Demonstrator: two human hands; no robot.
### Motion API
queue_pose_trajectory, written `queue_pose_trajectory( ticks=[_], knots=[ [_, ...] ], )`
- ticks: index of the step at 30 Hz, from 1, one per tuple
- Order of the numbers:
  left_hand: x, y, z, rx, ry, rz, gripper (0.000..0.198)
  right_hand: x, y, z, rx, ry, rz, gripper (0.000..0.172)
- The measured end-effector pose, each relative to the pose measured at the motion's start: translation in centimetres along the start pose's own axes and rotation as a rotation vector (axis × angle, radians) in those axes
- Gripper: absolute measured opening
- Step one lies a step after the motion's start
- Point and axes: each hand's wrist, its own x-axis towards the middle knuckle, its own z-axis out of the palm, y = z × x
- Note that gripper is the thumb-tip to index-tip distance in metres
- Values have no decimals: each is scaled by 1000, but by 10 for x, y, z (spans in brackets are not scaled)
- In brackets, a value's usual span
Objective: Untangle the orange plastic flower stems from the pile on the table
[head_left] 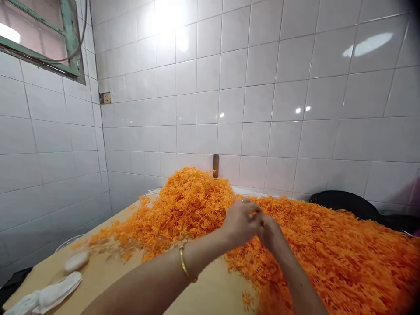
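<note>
Sprigs (pixel 193 201), orange, spread across lower frame; left hand (pixel 241 222) and right hand (pixel 271 232) meet below centre, fingers bent, grip unclear, seemingly working sprigs; next move likely needs precision.

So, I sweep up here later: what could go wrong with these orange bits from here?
Spilling: loose bits trail from the heap toward the left side of the table, so some might fall off.
Mixing: the heap and the spread lie close together by the left hand and right hand, so a careless sweep could blend them.
Snagging: the bracelet might catch bits.
</note>
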Motion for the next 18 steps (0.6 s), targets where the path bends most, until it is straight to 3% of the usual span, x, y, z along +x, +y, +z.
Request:
queue_pose_trajectory(
  ticks=[2, 5, 6, 8, 10, 13, 18],
  knots=[
    [-3, -32, -27, 218, 232, -102, 27, 0, 1, 13, -44, -60, 7, 34],
    [-3, -91, -66, 533, 363, -267, 32, -1, 2, 24, -124, -143, 33, 34],
    [-5, -112, -76, 619, 376, -365, 38, -1, 3, 26, -136, -161, 41, 34],
    [-9, -148, -93, 671, 271, -573, 45, -1, 4, 27, -131, -188, 46, 35],
    [-16, -175, -105, 642, 224, -676, 40, 0, 5, 25, -119, -207, 42, 35],
    [-22, -192, -113, 624, 256, -723, 31, 0, 6, 24, -106, -221, 53, 36],
    [-20, -172, -104, 679, 377, -554, 32, -3, 10, 30, -76, -229, 98, 37]
  ],
)
